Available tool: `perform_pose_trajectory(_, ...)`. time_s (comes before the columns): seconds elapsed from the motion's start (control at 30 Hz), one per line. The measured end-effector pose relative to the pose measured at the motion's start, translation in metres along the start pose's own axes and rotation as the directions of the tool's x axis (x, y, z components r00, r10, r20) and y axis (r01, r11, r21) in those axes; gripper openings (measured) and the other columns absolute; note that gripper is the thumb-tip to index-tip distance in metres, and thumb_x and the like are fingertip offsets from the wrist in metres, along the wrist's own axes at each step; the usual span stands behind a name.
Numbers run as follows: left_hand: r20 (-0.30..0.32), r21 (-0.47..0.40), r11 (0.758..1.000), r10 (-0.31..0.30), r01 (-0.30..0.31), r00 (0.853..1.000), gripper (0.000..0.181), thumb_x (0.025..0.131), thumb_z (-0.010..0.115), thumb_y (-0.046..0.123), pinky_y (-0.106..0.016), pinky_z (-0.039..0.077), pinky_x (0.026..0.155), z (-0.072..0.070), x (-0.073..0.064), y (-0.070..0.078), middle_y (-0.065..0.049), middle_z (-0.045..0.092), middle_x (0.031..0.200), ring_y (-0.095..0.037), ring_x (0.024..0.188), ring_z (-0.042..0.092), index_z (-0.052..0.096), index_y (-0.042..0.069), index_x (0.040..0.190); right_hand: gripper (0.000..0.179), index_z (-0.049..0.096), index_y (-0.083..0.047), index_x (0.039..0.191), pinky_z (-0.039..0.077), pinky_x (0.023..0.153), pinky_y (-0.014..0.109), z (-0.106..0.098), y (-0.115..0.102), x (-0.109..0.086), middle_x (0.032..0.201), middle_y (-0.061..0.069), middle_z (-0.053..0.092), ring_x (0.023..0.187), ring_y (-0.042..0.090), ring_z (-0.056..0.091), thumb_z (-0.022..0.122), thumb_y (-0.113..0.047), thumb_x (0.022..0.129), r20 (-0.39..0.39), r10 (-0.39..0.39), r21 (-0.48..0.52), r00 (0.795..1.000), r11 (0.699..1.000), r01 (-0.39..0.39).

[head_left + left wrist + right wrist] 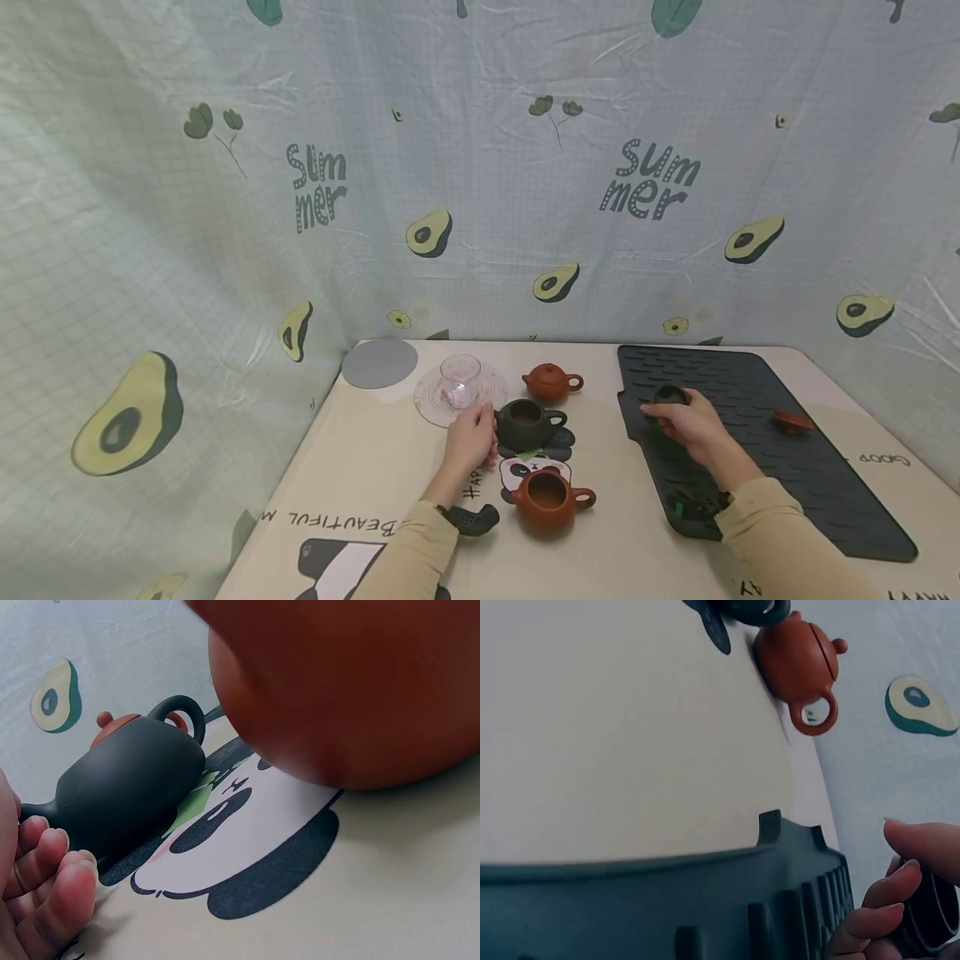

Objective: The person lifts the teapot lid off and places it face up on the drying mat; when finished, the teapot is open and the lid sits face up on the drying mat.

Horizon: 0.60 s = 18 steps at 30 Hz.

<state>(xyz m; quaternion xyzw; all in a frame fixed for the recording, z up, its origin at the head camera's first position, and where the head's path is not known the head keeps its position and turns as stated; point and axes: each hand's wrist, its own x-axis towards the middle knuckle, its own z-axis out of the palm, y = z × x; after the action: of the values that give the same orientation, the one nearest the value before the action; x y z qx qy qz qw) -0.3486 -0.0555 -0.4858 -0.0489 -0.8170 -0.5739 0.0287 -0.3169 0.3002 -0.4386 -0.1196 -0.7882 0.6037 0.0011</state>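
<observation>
My left hand [471,437] pinches the spout of a dark teapot [525,427], which stands lidless on the table. In the left wrist view, curled fingers [56,874] lie by that spout. My right hand [693,425] grips a small dark teapot lid [670,395] over the black mat [738,450]. The right wrist view shows the lid's hollow rim [934,911] between thumb and fingers. Nearest my left forearm, a reddish-brown teapot [547,500] stands lidless, its opening facing up. Behind the dark one, a smaller reddish-brown teapot [551,383] has its lid on.
A clear glass cup [461,379] stands on a clear patterned plate [427,398] at the back left, beside a grey disc [380,363]. On the mat's right part lies a reddish-brown lid [792,422]. A printed curtain [480,167] hangs behind the table.
</observation>
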Motion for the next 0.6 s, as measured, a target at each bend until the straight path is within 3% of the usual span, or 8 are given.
perform_pose_trajectory(0.23,-0.004,-0.002,1.0,-0.007,0.007,1.0,0.04,0.111,0.043,0.034,-0.029,0.05,0.045,0.0,-0.001,0.0,-0.002,0.057,0.063,-0.013,0.045,0.055,0.06,0.007,0.087,0.092,0.012,0.012,0.153,0.05,0.074,0.03,-0.01,0.006,0.001,0.108,0.013,0.055,0.085,0.015,0.058,0.075,-0.022,0.095,-0.054,-0.017,-0.085,0.998,0.996,0.013)
perform_pose_trajectory(0.4,-0.001,-0.007,1.0,-0.012,0.012,1.0,0.04,0.111,0.043,0.034,-0.029,0.05,0.045,-0.001,-0.002,0.001,-0.002,0.057,0.063,-0.014,0.044,0.055,0.059,0.007,0.086,0.09,0.016,0.015,0.151,0.049,0.071,0.028,-0.017,0.008,-0.001,0.1,0.01,0.061,0.082,0.013,0.06,0.075,-0.025,0.094,-0.097,-0.019,-0.149,0.995,0.989,0.004)
perform_pose_trajectory(0.5,-0.001,-0.008,1.0,-0.011,0.011,1.0,0.039,0.111,0.043,0.033,-0.029,0.05,0.045,-0.001,-0.002,0.001,-0.002,0.057,0.063,-0.013,0.044,0.055,0.059,0.007,0.086,0.09,0.018,0.015,0.15,0.049,0.072,0.029,-0.021,0.009,-0.001,0.106,0.014,0.06,0.082,0.012,0.061,0.074,-0.026,0.094,-0.115,-0.021,-0.188,0.993,0.982,-0.001)
perform_pose_trajectory(0.6,-0.001,-0.005,1.0,-0.008,0.008,1.0,0.039,0.111,0.043,0.033,-0.029,0.05,0.045,-0.001,-0.002,0.001,-0.002,0.057,0.063,-0.014,0.044,0.055,0.059,0.007,0.086,0.091,0.018,0.016,0.15,0.051,0.08,0.037,-0.025,0.012,-0.001,0.118,0.025,0.057,0.089,0.021,0.064,0.074,-0.029,0.094,-0.122,-0.027,-0.233,0.992,0.972,-0.002)
